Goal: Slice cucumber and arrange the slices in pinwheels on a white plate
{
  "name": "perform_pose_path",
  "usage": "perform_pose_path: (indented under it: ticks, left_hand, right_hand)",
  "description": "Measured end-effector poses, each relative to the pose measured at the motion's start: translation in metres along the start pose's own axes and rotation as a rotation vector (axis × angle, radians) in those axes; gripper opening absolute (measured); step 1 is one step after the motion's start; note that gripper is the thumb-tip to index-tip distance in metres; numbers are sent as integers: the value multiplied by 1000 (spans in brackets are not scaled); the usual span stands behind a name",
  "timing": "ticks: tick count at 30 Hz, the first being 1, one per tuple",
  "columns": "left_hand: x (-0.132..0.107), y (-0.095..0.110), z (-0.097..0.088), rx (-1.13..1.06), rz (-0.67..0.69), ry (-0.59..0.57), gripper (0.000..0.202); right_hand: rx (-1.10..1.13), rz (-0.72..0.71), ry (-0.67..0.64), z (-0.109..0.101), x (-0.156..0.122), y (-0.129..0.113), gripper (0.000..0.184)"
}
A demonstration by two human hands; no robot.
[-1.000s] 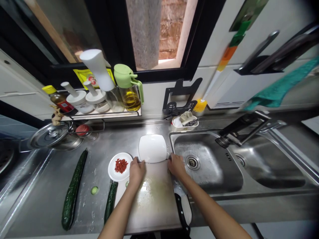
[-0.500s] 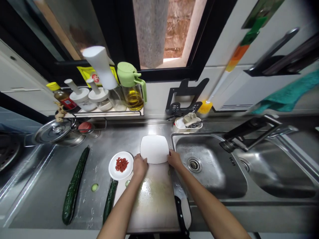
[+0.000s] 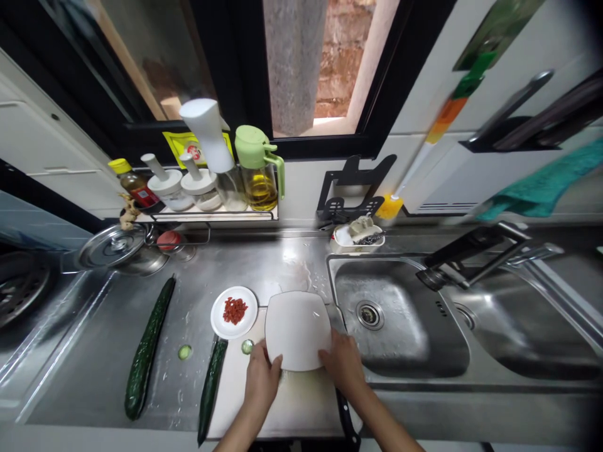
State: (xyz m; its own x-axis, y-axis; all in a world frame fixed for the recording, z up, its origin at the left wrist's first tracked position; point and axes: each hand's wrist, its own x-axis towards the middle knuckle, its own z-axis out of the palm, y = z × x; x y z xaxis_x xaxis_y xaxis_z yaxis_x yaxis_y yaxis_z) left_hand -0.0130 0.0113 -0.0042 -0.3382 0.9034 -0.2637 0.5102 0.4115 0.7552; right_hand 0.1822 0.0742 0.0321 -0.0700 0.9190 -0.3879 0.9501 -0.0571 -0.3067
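A white, rounded-square plate (image 3: 298, 329) is held by its two near corners above the cutting board (image 3: 306, 414). My left hand (image 3: 264, 376) grips the plate's left corner, thumb on top. On the right corner my right hand (image 3: 343, 364) is closed in the same way. A small cucumber end (image 3: 247, 346) lies on the board beside my left hand. Left of the plate sits a small round white dish (image 3: 214, 317) of chopped red pieces (image 3: 234, 310). A knife with a black handle (image 3: 346, 417) rests along the board's right edge, its blade mostly hidden.
A cut cucumber (image 3: 211, 389) lies along the board's left side and a longer cucumber (image 3: 149, 348) farther left. Another cucumber end (image 3: 184, 352) is on the steel counter. The double sink (image 3: 400, 314) with its faucet (image 3: 475, 254) is right; a condiment shelf (image 3: 217, 216) stands behind.
Both hands have drawn the plate from the back counter toward me, over the cutting board. The wet counter behind it now shows.
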Motion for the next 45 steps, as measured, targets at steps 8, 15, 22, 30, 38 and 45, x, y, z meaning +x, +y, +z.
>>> perform_pose_path:
  ticks: [8,15,22,30,38,45]
  left_hand:
    - [-26,-16,1,-3,-51,-35,30]
    - [-27,-18,2,-3,-67,-35,27]
    - [-27,-18,4,-24,-59,-19,27]
    - [-17,-37,-14,-21,-76,93,51]
    - [14,-58,-43,170,-12,278,34]
    - [20,-60,-42,214,31,248,29]
  right_hand:
    - [-125,44,-72,19,-24,-2,44]
    - [-171,35,-65,22,-25,-4,41]
    - [-224,48,-72,21,-23,-9,37]
    - [-272,22,-57,16,-24,-11,36]
    - [-280,15,-52,18,-25,-9,37]
    - [-281,14,-54,19,-25,-9,41]
